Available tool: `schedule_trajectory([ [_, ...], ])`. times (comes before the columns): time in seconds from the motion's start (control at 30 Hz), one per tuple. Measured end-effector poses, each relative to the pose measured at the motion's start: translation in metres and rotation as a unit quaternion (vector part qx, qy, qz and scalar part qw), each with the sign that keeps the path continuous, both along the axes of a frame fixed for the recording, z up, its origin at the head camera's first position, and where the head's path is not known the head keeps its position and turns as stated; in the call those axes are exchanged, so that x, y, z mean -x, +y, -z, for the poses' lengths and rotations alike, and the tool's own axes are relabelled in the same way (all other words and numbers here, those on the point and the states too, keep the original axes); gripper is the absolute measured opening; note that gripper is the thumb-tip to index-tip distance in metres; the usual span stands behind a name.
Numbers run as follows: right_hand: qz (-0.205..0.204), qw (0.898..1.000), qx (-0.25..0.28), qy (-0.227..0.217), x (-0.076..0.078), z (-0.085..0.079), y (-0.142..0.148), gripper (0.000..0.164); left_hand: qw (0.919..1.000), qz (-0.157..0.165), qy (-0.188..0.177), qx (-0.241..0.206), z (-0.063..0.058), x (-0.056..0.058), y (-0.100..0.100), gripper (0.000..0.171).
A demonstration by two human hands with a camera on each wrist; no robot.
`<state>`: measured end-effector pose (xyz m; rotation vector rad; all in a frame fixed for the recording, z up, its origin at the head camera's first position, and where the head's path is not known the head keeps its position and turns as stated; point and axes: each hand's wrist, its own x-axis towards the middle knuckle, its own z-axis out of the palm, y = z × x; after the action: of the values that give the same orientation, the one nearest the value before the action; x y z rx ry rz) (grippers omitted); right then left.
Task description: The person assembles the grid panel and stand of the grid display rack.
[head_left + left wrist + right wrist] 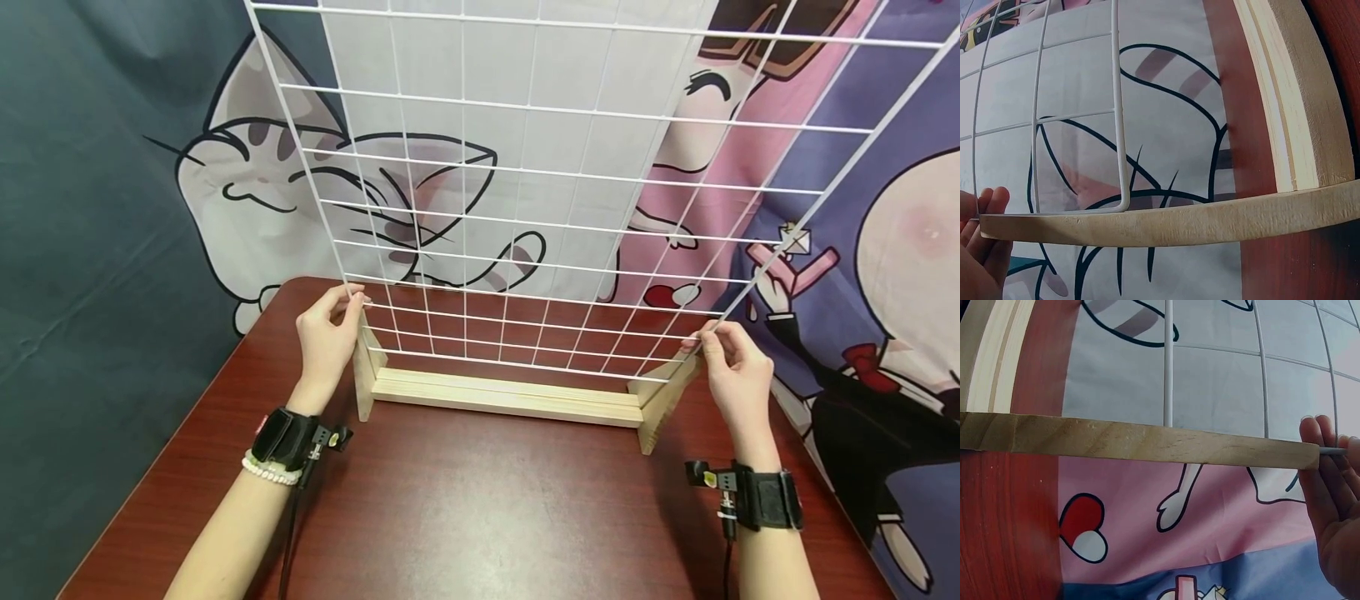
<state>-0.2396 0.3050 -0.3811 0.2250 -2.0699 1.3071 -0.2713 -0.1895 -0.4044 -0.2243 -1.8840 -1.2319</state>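
Note:
A white wire grid panel (465,101) stands upright, leaning slightly, between the two end boards of a pale wooden stand (510,400). My left hand (330,329) pinches the grid's left side wire just above the left end board (1147,226). On the other side, my right hand (738,375) pinches the right side wire near the top of the right end board (1147,437). The grid's bottom corner (1122,201) lies alongside the left board, with a gap between the bottom wire and the grooved crossbar (1282,125). Both thumb tips are partly cut off in the wrist views.
The stand rests on a reddish-brown table (480,500). Behind it hangs a printed cloth (585,208) with cartoon figures, and a dark green cloth (90,250) is at the left. Each wrist wears a black camera strap (768,498) with a cable.

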Motion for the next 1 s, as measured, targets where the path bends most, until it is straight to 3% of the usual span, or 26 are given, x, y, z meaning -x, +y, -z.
schedule_trajectory([
  [0.57,0.016,0.999,0.003,0.031,0.0008,0.0014,-0.0025,0.016,0.9999,-0.014,-0.003,0.006,-0.0025,-0.0008,0.0033,0.013],
  [1.0,0.025,1.0,-0.004,0.006,0.0023,0.0041,-0.0006,0.007,0.9998,-0.015,0.009,0.005,0.0036,0.0012,0.0018,0.015],
])
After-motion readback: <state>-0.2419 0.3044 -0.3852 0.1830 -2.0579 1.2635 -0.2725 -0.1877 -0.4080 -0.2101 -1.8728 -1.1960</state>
